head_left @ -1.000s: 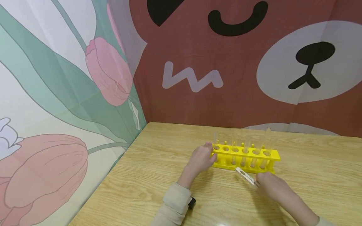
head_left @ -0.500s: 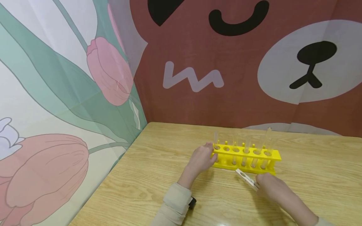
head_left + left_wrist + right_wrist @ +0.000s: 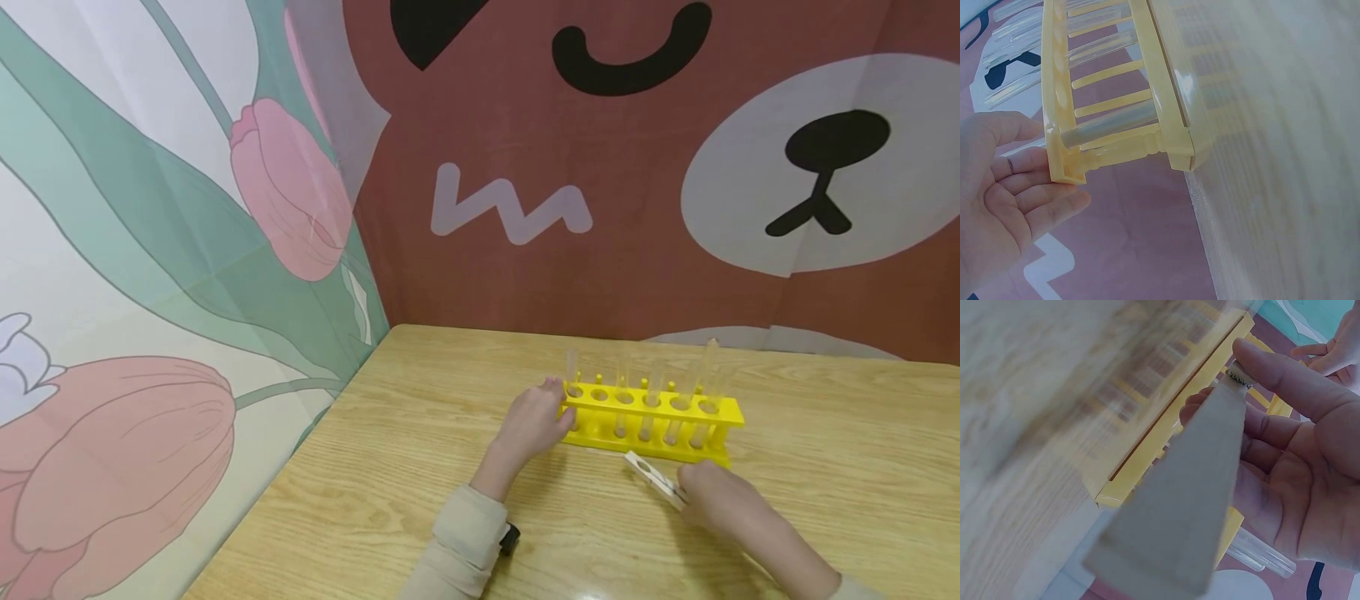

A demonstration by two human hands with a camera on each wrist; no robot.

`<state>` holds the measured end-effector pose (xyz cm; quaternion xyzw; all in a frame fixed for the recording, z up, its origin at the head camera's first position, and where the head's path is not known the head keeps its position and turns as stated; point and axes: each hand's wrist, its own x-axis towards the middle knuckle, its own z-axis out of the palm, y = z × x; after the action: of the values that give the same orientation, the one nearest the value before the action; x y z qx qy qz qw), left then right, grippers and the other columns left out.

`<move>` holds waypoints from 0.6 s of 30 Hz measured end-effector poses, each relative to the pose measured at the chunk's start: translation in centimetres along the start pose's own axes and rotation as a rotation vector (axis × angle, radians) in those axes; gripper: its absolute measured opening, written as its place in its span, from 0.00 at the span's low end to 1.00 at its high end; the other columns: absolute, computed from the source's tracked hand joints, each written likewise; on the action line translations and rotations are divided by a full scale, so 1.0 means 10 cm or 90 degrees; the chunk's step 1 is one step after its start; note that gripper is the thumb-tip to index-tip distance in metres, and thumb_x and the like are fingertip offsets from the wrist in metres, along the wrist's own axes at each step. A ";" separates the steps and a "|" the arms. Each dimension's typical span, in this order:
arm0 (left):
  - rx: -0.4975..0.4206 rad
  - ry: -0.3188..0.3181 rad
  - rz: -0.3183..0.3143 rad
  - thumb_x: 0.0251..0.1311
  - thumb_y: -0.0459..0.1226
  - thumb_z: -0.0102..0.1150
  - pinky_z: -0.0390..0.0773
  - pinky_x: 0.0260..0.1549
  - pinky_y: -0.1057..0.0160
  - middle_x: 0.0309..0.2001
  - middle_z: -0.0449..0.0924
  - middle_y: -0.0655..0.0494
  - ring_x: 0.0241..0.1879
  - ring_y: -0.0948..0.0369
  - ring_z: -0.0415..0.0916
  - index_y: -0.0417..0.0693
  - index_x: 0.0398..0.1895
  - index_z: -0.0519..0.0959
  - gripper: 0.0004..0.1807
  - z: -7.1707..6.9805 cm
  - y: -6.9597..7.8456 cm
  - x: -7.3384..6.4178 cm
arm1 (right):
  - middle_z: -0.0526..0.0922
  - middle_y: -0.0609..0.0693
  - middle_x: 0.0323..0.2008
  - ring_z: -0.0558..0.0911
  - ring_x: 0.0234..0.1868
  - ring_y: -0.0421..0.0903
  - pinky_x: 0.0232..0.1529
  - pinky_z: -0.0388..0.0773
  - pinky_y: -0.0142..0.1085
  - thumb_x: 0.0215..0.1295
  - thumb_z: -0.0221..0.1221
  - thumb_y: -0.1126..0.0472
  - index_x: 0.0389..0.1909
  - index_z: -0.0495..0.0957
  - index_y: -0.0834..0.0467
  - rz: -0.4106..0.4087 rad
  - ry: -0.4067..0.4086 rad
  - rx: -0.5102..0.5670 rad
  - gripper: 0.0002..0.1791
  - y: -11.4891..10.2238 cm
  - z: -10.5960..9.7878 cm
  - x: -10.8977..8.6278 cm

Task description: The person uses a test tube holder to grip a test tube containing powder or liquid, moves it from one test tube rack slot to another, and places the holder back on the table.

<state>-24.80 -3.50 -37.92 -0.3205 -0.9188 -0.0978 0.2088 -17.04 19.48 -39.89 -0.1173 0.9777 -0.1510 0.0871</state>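
Note:
My left hand (image 3: 528, 421) grips the left end of a yellow test tube rack (image 3: 637, 409). In the left wrist view its fingers curl at the upper corner of the rack (image 3: 1172, 119). Several clear test tubes (image 3: 654, 379) stand in the holes; the second hole from the left has none. One tube (image 3: 707, 360) near the right end rises higher than the others. My right hand (image 3: 723, 500) holds a pale wooden test tube clamp (image 3: 651, 473), its tip in front of the rack's base. Up close, the clamp (image 3: 1179, 487) shows a small metal spring beside the thumb.
The rack stands on a wood-grain table (image 3: 420, 400). A brown cloth with a bear print (image 3: 637, 275) hangs behind the table, and a tulip-print cloth (image 3: 165, 275) lines the left side. A small black object (image 3: 509, 539) sits at my left cuff.
The tip of the clamp has dipped slightly towards me, away from the rack's base. The left hand and the rack stay where they were.

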 end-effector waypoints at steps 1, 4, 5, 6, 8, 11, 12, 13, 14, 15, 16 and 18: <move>-0.001 -0.002 -0.002 0.57 0.39 0.53 0.53 0.09 0.75 0.40 0.78 0.45 0.09 0.69 0.46 0.32 0.47 0.74 0.20 0.00 0.00 0.00 | 0.65 0.48 0.16 0.65 0.18 0.43 0.19 0.63 0.34 0.41 0.63 0.71 0.19 0.68 0.59 0.000 0.000 -0.002 0.12 0.00 0.00 0.00; -0.006 -0.007 -0.009 0.57 0.39 0.53 0.53 0.09 0.75 0.37 0.78 0.47 0.09 0.69 0.47 0.33 0.46 0.74 0.19 0.01 0.00 0.01 | 0.65 0.48 0.16 0.65 0.18 0.43 0.19 0.62 0.35 0.41 0.64 0.71 0.19 0.68 0.59 0.003 -0.004 -0.007 0.12 -0.01 0.00 0.00; -0.007 -0.009 -0.011 0.57 0.39 0.53 0.53 0.10 0.75 0.37 0.78 0.47 0.09 0.69 0.47 0.33 0.46 0.74 0.19 0.01 0.00 0.01 | 0.65 0.49 0.16 0.65 0.18 0.43 0.19 0.62 0.35 0.41 0.64 0.71 0.19 0.67 0.59 0.004 -0.004 -0.007 0.13 -0.02 0.00 -0.01; -0.008 -0.010 -0.012 0.57 0.40 0.53 0.53 0.10 0.75 0.38 0.78 0.47 0.09 0.69 0.47 0.33 0.46 0.74 0.19 0.01 0.01 0.01 | 0.65 0.49 0.16 0.65 0.18 0.43 0.20 0.62 0.35 0.41 0.64 0.71 0.19 0.67 0.59 0.005 -0.004 -0.009 0.13 -0.02 -0.01 -0.01; -0.006 -0.012 -0.013 0.57 0.40 0.53 0.53 0.10 0.75 0.39 0.78 0.46 0.09 0.69 0.47 0.33 0.46 0.74 0.19 0.01 0.01 0.01 | 0.65 0.48 0.16 0.65 0.18 0.43 0.20 0.63 0.35 0.41 0.64 0.70 0.19 0.67 0.59 0.003 -0.002 -0.010 0.13 -0.03 -0.01 -0.01; 0.001 -0.012 -0.012 0.57 0.40 0.53 0.54 0.10 0.75 0.39 0.78 0.47 0.09 0.68 0.48 0.33 0.47 0.73 0.20 0.01 0.01 0.01 | 0.65 0.48 0.17 0.65 0.19 0.43 0.20 0.63 0.35 0.41 0.65 0.70 0.19 0.67 0.60 -0.001 0.004 -0.012 0.13 -0.04 -0.01 -0.01; 0.003 -0.012 -0.012 0.57 0.40 0.53 0.54 0.10 0.75 0.37 0.78 0.47 0.10 0.68 0.49 0.33 0.48 0.73 0.20 0.01 0.01 0.01 | 0.65 0.48 0.17 0.65 0.19 0.43 0.20 0.64 0.35 0.41 0.66 0.69 0.19 0.68 0.60 -0.003 0.007 -0.014 0.14 -0.04 -0.01 -0.02; 0.005 -0.013 -0.012 0.57 0.40 0.53 0.55 0.10 0.75 0.37 0.77 0.48 0.10 0.68 0.49 0.32 0.48 0.73 0.21 0.01 0.00 0.01 | 0.65 0.48 0.17 0.65 0.19 0.43 0.20 0.64 0.35 0.40 0.66 0.69 0.19 0.68 0.60 -0.005 0.009 -0.015 0.14 -0.05 -0.01 -0.02; 0.006 -0.013 -0.012 0.57 0.40 0.53 0.55 0.10 0.75 0.36 0.77 0.48 0.10 0.68 0.49 0.32 0.48 0.73 0.21 0.01 0.00 0.01 | 0.65 0.48 0.17 0.65 0.19 0.43 0.20 0.64 0.35 0.40 0.66 0.69 0.19 0.67 0.60 -0.006 0.011 -0.016 0.14 -0.05 0.00 -0.02; 0.007 -0.013 -0.012 0.57 0.40 0.53 0.55 0.10 0.75 0.37 0.77 0.48 0.10 0.68 0.50 0.32 0.48 0.73 0.21 0.01 0.00 0.00 | 0.65 0.48 0.17 0.65 0.19 0.43 0.20 0.64 0.35 0.40 0.66 0.69 0.19 0.67 0.60 -0.007 0.012 -0.017 0.14 -0.05 0.00 -0.02; 0.007 -0.012 -0.011 0.57 0.40 0.53 0.55 0.10 0.75 0.37 0.77 0.48 0.10 0.68 0.49 0.32 0.49 0.73 0.21 0.01 0.00 0.00 | 0.65 0.48 0.16 0.65 0.19 0.43 0.20 0.64 0.35 0.40 0.66 0.69 0.19 0.67 0.60 -0.010 0.015 -0.018 0.14 -0.05 0.00 -0.03; 0.006 -0.013 -0.010 0.58 0.40 0.53 0.54 0.10 0.75 0.36 0.77 0.48 0.09 0.68 0.49 0.32 0.49 0.72 0.21 0.01 0.00 0.00 | 0.64 0.48 0.16 0.65 0.18 0.42 0.20 0.63 0.35 0.40 0.67 0.69 0.18 0.67 0.59 -0.014 0.021 -0.020 0.15 -0.04 0.01 -0.03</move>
<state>-24.81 -3.43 -38.02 -0.3132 -0.9238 -0.0915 0.2002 -16.63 19.14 -39.80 -0.1272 0.9798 -0.1387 0.0672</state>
